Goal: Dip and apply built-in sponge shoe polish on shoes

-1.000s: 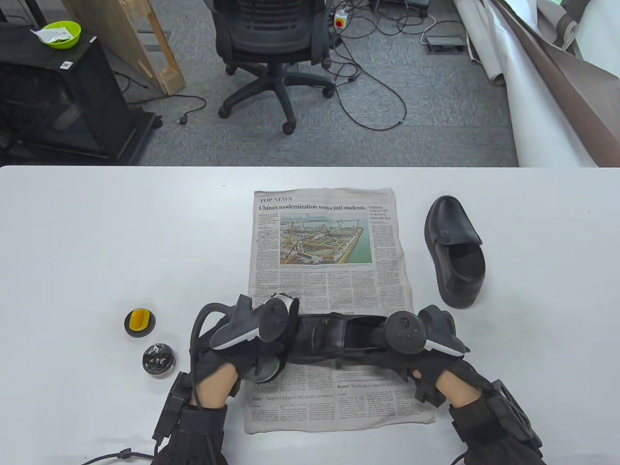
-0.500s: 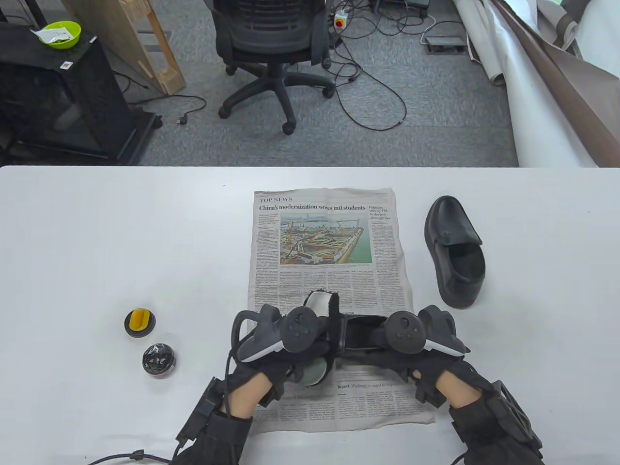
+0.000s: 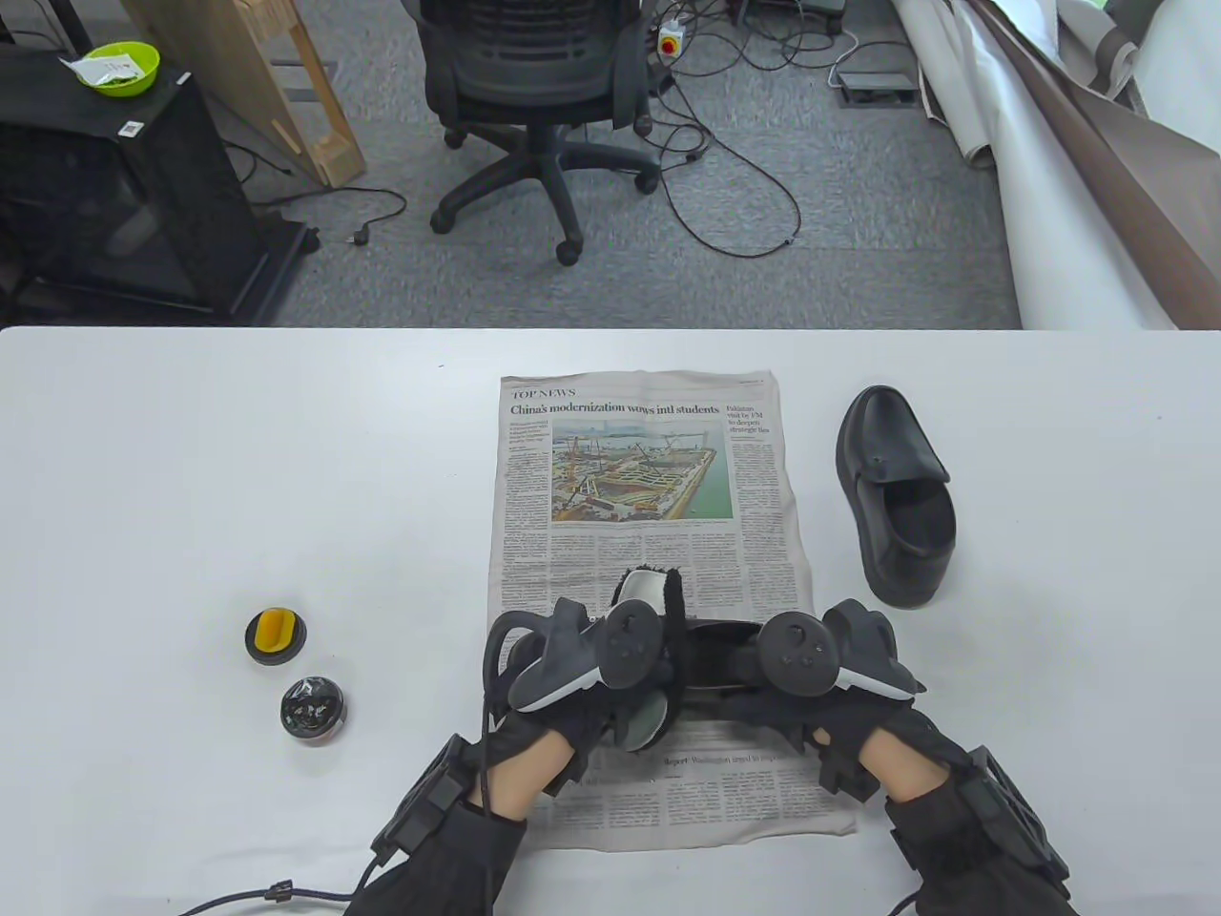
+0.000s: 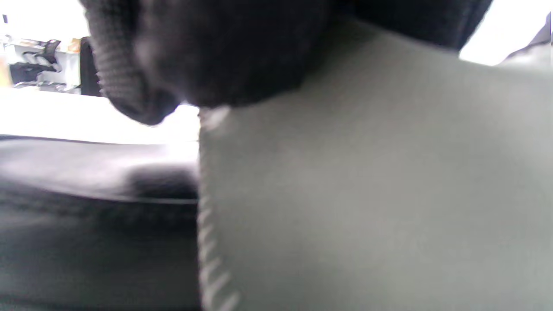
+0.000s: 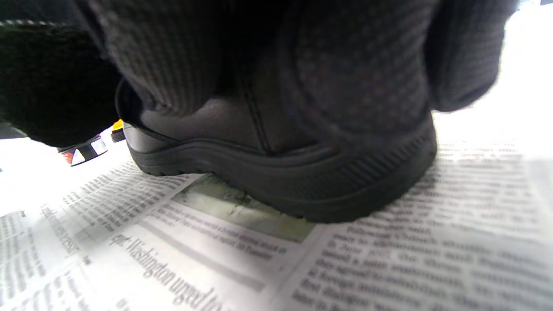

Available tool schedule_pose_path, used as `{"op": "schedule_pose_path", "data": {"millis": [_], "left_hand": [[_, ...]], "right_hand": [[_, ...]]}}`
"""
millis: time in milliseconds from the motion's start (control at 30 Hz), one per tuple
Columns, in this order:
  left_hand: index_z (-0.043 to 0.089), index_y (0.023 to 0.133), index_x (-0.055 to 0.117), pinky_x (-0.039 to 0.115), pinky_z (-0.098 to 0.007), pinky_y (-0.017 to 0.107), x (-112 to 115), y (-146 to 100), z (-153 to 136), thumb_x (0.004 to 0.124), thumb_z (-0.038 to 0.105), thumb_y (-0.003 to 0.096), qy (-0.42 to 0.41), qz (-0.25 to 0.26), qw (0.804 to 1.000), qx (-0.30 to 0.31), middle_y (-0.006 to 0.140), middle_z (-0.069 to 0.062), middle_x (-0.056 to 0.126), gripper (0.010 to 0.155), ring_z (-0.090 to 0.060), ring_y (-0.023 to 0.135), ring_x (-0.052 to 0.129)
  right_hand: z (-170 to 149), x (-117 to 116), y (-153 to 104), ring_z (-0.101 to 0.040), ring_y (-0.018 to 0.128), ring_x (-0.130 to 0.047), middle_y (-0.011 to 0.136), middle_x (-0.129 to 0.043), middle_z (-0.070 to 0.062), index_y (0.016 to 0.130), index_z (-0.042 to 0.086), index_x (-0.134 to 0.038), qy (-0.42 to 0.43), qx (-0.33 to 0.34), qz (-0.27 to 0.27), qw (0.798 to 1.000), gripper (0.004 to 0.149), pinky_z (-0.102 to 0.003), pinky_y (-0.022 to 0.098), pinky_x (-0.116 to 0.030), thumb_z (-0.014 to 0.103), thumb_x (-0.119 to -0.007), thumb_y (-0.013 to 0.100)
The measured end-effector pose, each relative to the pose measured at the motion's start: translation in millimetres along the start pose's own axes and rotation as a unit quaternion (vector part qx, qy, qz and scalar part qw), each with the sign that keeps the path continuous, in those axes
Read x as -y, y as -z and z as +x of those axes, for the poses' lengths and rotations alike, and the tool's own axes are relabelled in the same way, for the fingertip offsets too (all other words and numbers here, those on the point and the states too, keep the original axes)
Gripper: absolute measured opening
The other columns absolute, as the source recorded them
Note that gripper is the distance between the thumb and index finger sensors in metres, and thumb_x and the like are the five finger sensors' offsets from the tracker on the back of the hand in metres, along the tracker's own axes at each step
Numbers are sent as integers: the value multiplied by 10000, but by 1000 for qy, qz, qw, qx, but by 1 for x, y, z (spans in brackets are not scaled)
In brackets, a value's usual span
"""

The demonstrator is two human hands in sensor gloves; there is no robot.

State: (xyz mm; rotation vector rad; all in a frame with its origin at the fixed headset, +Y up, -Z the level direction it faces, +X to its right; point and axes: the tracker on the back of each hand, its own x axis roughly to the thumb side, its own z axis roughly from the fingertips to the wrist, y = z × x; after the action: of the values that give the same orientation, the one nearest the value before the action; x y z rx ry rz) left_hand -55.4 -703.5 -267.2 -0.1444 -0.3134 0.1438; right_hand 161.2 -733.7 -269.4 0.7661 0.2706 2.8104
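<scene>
Right hand (image 3: 820, 687) fingers (image 5: 358, 86) curl over the heel of the black shoe (image 5: 281, 172), clamping it down on the newspaper (image 3: 649, 553); wrist view shows the gloved fingers wrapped against the heel counter, sole flat on the print. Left hand (image 3: 591, 687) has a grey-green mitt-like polishing cloth (image 3: 641, 725), black fuzzy edge and a white face sticking up (image 3: 653, 592), laid against the shoe's upper near the middle of the shoe. From the left wrist view the cloth (image 4: 367, 181) fills most of the frame, dark glove above it, shoe leather (image 4: 95, 207) blurred at left; can't tell how the left fingers lie, whether curled around the cloth or inside it.

Shoe lies sideways across the lower part of the newspaper, between both hands, mostly hidden under the trackers. Second black shoe (image 3: 897, 496) stands on the bare table (image 3: 191, 477) just right of the paper, apart from the hands. Left of the paper: polish tin (image 3: 313, 708), open, dark contents, and the lid with yellow sponge applicator (image 3: 275, 634) just behind it, both well apart from the left hand.
</scene>
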Motion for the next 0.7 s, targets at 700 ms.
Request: {"op": "schedule_pose_path", "data": {"millis": [700], "left_hand": [[277, 873, 854, 909, -399, 465, -10, -7, -77, 889, 511, 403, 89, -62, 983, -151, 445, 45, 1048, 527, -56, 89, 995]], "right_hand": [[1, 0, 0, -83, 211, -1016, 603, -899, 0, 635, 270, -901, -4, -5, -4, 1000, 415, -394, 443, -891, 553, -858, 334]]}}
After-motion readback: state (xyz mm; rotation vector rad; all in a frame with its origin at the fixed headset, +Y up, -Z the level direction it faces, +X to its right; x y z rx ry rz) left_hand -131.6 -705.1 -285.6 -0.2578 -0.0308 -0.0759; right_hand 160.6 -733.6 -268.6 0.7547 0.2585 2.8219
